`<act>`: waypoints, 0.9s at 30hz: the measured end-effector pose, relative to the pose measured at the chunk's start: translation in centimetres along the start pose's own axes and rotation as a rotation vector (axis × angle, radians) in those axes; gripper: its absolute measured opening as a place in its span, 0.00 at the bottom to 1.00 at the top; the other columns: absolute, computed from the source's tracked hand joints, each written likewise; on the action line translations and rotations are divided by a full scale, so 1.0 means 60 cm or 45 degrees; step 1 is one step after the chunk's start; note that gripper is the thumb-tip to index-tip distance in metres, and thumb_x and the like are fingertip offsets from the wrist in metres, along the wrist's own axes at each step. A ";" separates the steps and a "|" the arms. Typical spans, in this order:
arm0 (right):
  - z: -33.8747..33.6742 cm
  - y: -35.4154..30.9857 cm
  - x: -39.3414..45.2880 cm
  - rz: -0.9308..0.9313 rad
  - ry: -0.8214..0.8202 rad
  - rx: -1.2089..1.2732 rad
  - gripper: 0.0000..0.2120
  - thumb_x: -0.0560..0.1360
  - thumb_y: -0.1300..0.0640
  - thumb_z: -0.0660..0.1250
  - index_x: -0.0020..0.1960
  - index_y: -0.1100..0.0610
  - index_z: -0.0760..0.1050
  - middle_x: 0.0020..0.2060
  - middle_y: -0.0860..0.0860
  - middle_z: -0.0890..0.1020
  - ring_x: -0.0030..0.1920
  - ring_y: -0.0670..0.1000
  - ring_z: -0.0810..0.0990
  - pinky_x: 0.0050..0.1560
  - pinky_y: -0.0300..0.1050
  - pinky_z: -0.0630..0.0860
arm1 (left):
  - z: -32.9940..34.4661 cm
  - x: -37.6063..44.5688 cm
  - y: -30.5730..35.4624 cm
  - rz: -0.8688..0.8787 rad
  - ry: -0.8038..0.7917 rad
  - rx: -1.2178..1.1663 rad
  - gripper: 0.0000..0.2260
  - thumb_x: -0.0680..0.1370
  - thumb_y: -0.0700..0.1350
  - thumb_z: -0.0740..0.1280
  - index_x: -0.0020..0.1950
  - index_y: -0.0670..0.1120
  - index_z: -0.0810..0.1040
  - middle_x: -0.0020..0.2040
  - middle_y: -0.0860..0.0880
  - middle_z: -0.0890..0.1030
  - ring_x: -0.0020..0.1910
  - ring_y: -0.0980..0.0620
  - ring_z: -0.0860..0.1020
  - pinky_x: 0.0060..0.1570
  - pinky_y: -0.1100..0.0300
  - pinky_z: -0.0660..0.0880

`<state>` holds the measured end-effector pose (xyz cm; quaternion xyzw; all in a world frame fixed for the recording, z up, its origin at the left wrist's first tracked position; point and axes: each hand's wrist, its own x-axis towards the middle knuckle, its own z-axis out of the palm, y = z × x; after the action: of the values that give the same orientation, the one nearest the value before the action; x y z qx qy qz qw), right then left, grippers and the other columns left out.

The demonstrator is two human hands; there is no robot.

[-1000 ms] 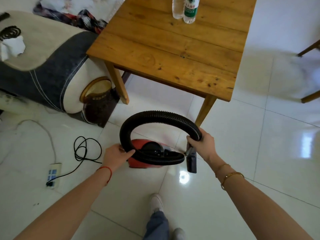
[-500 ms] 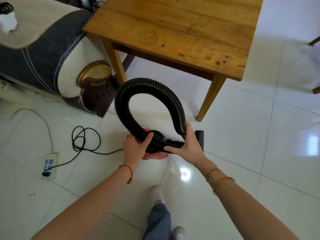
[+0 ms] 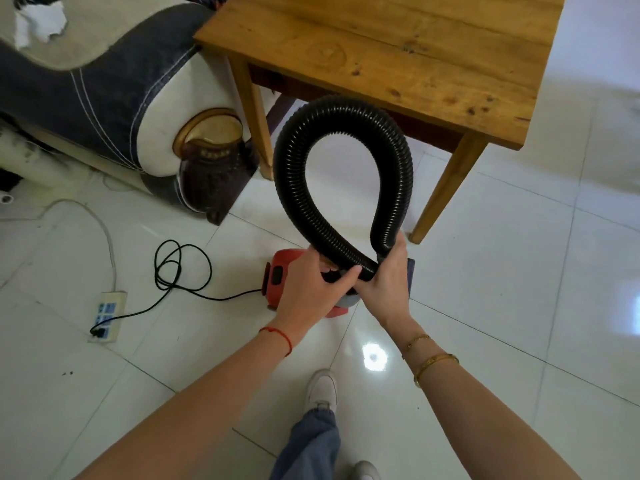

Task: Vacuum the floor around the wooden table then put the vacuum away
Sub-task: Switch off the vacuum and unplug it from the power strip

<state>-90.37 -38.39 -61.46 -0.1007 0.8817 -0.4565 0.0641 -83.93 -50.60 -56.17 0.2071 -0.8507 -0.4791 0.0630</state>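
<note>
The person is gathering the black hose [image 3: 341, 161] into a loop, so I judge the vacuuming is finished and the putting away is starting; the cord [image 3: 180, 268] is still plugged into the power strip [image 3: 107, 315], off to the left of the hands. The left hand [image 3: 311, 289] is curling around the lower hose. The right hand [image 3: 388, 282] is gripping the hose end. The red vacuum [image 3: 287, 275] is sitting on the floor under both hands, and the wooden tabletop [image 3: 398, 53] is lying beyond them.

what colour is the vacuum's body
Red, with a grey part beneath; the vacuum's body shows in the head view, below the black hose.
</note>
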 end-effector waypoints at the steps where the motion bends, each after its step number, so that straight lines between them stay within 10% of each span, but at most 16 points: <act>1: 0.001 0.003 0.002 0.002 0.036 0.013 0.45 0.65 0.51 0.77 0.72 0.54 0.55 0.63 0.49 0.68 0.64 0.49 0.69 0.64 0.50 0.73 | -0.001 -0.003 -0.008 0.053 -0.019 0.032 0.08 0.73 0.47 0.72 0.49 0.49 0.75 0.40 0.60 0.79 0.43 0.69 0.77 0.44 0.78 0.71; 9: 0.016 0.017 0.023 -0.066 0.103 0.088 0.33 0.60 0.46 0.67 0.61 0.57 0.65 0.50 0.49 0.71 0.50 0.52 0.74 0.50 0.55 0.77 | 0.014 -0.025 -0.206 0.016 -0.169 0.495 0.21 0.79 0.42 0.61 0.72 0.48 0.65 0.65 0.51 0.72 0.56 0.54 0.76 0.49 0.66 0.75; 21: 0.037 0.060 0.067 -0.260 0.120 -0.028 0.24 0.63 0.52 0.73 0.55 0.51 0.68 0.41 0.42 0.75 0.41 0.44 0.76 0.37 0.41 0.75 | 0.101 0.051 -0.426 -0.223 -0.224 0.636 0.28 0.80 0.40 0.59 0.78 0.42 0.52 0.78 0.46 0.53 0.76 0.49 0.55 0.70 0.60 0.60; 27: 0.057 0.077 0.079 -0.379 0.189 -0.127 0.23 0.66 0.54 0.71 0.59 0.51 0.69 0.42 0.44 0.78 0.39 0.46 0.75 0.33 0.36 0.69 | 0.120 0.074 -0.492 -0.272 -0.219 0.655 0.27 0.78 0.41 0.58 0.77 0.43 0.56 0.75 0.46 0.62 0.67 0.46 0.71 0.63 0.55 0.71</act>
<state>-94.86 -39.61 -67.27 -0.1993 0.8809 -0.4227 -0.0747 -81.55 -60.20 -85.27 0.2632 -0.9198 -0.2674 -0.1146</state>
